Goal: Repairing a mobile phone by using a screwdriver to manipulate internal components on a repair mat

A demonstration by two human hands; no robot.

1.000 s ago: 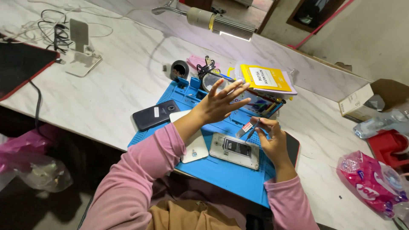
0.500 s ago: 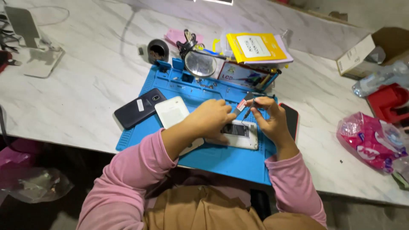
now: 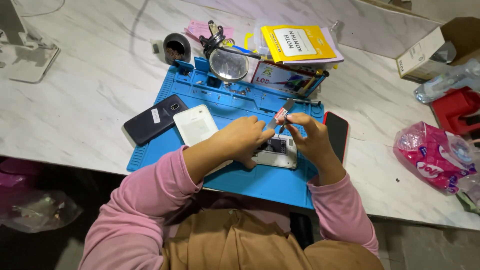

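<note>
Since a second ago the left hand (image 3: 245, 140) has come down from the air onto the opened phone (image 3: 276, 151), fingers curled, pinning it to the blue mat (image 3: 165, 150). The right hand (image 3: 310, 140) pinches tweezers (image 3: 280, 114) over it; the next move likely needs a fine touch, with a red phone (image 3: 337, 131) close by.

We cannot see most of the opened phone (image 3: 276, 152) — the left hand (image 3: 245, 140) covers its left part, and the right hand (image 3: 312, 140) hides its right edge. The white phone (image 3: 196, 125) disappears under the left forearm at its lower corner. The red-edged phone (image 3: 336, 134) is partly behind the right wrist. The lower tip of the slim tool (image 3: 280, 114) is lost between the fingers. The tiny parts in the mat's (image 3: 260, 180) tray slots are too small for us to tell. The cardboard box (image 3: 425, 50) and the white stand (image 3: 22, 55) are cut off by the edges — top right and top left.
</note>
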